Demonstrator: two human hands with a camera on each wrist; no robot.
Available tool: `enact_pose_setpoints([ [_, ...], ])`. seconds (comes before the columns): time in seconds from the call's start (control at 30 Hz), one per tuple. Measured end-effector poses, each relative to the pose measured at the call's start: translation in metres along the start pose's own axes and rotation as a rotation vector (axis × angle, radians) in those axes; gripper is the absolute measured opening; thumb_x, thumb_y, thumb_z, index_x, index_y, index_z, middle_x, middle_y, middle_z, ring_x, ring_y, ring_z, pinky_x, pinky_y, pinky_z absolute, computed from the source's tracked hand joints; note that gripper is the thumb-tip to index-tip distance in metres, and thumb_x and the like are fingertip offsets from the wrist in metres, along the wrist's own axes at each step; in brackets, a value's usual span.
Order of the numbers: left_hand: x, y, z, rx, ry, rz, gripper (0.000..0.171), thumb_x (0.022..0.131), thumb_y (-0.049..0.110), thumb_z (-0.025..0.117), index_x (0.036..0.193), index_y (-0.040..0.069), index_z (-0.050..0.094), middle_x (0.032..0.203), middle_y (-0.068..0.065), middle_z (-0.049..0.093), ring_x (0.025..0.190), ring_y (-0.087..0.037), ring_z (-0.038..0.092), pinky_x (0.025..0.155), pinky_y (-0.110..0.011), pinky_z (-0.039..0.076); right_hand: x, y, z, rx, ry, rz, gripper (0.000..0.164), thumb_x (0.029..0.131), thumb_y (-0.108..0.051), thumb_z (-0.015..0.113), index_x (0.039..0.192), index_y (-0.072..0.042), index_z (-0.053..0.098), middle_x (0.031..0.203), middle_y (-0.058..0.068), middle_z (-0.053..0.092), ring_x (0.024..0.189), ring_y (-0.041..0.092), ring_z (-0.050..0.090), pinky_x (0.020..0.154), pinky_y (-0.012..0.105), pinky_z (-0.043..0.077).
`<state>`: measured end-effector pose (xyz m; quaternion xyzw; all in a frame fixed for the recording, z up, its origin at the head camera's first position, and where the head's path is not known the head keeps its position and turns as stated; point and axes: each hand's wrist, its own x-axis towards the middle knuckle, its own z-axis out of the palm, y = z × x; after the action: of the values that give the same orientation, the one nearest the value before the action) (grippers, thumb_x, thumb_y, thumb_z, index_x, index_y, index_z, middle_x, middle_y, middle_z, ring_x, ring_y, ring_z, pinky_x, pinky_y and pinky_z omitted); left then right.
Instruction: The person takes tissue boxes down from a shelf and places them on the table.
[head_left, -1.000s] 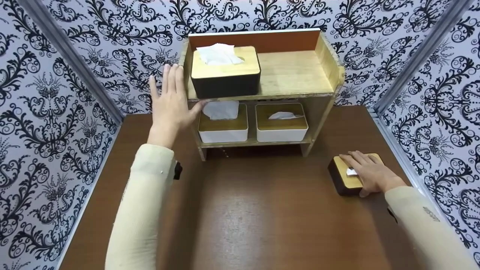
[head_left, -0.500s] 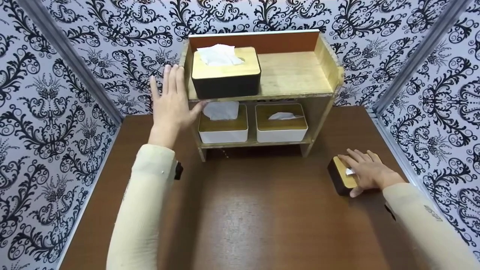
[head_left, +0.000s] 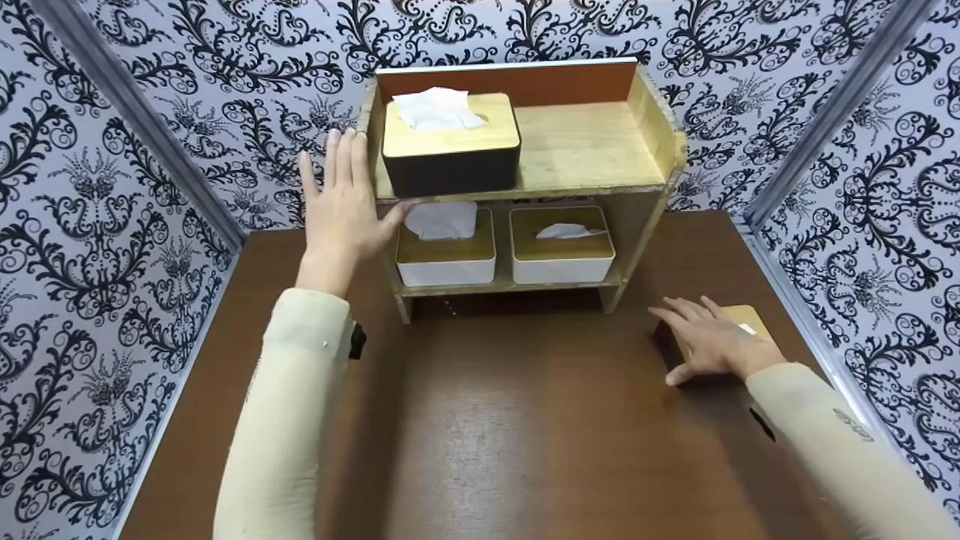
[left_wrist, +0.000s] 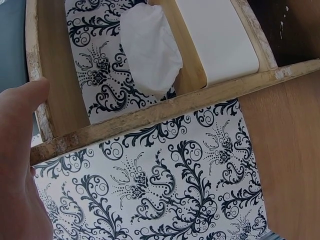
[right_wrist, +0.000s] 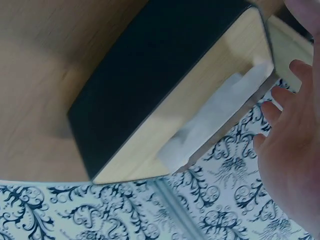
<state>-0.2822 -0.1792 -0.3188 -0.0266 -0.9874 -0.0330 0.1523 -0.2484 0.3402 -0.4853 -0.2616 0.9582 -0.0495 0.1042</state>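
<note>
My left hand rests on the left side of a small wooden shelf, fingers straight along the side panel. Its thumb lies at the front edge of the upper board. Beside it on the top board stands a black tissue box with a wooden lid. On the right of the table is a second black tissue box, partly hidden by my right hand in the head view. That hand is spread and holds nothing; in the right wrist view a gap shows between its fingers and the lid's white tissue.
Two white tissue boxes with wooden lids, one left and one right, stand on the shelf's lower board. Patterned walls with metal corner strips enclose the brown table at the back and sides.
My right hand has come off the black tissue box on the table and shifted left, its fingers spreading. The box stays where it was. My left hand has not visibly moved.
</note>
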Motion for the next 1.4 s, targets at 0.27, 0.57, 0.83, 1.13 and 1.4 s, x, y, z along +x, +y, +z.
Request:
enact_pose_setpoints([
  [0.27,0.0,0.0,-0.001,0.009,-0.002,0.001,0.107,0.088,0.072,0.044,0.156,0.01,-0.012,0.166,-0.01,-0.008,0.152,-0.025,-0.016,0.12,-0.054,-0.017,0.009,-0.024,-0.003,-0.011,0.04,-0.088,0.111,0.058,-0.051,0.087,0.147,-0.005,0.039,0.15,0.025,0.039,0.138,0.046,0.034,0.116,0.066,0.018],
  [0.57,0.0,0.0,0.001,0.009,0.006,0.006,0.108,0.088,0.071,0.046,0.156,0.01,-0.011,0.166,-0.01,-0.007,0.153,-0.026,-0.015,0.12,-0.054,-0.016,0.021,-0.055,-0.012,-0.01,-0.034,-0.122,0.102,0.068,-0.051,0.082,0.149,-0.008,0.038,0.149,0.021,0.042,0.138,0.044,0.037,0.114,0.062,0.028],
  [0.83,-0.001,0.0,0.001,0.02,0.0,0.004,0.107,0.088,0.074,0.041,0.156,0.009,-0.012,0.165,-0.01,-0.009,0.153,-0.026,-0.015,0.12,-0.054,-0.017,0.035,-0.087,-0.033,-0.003,-0.103,-0.179,0.098,0.072,-0.055,0.077,0.149,-0.01,0.037,0.147,0.02,0.046,0.137,0.044,0.038,0.11,0.064,0.032],
  [1.13,-0.002,-0.001,0.001,0.021,0.001,0.01,0.107,0.088,0.073,0.041,0.156,0.008,-0.011,0.165,-0.011,-0.008,0.153,-0.027,-0.014,0.121,-0.054,-0.016,0.053,-0.128,-0.063,-0.034,-0.064,-0.246,0.093,0.073,-0.051,0.078,0.15,-0.016,0.038,0.147,0.014,0.048,0.138,0.036,0.04,0.113,0.059,0.031],
  [1.4,-0.002,-0.001,0.0,0.015,0.008,0.013,0.106,0.089,0.072,0.043,0.156,0.009,-0.01,0.165,-0.011,-0.007,0.153,-0.027,-0.013,0.121,-0.055,-0.015,0.063,-0.165,-0.097,-0.097,0.013,-0.331,0.092,0.074,-0.055,0.076,0.149,-0.018,0.039,0.145,0.011,0.049,0.136,0.037,0.043,0.113,0.058,0.034],
])
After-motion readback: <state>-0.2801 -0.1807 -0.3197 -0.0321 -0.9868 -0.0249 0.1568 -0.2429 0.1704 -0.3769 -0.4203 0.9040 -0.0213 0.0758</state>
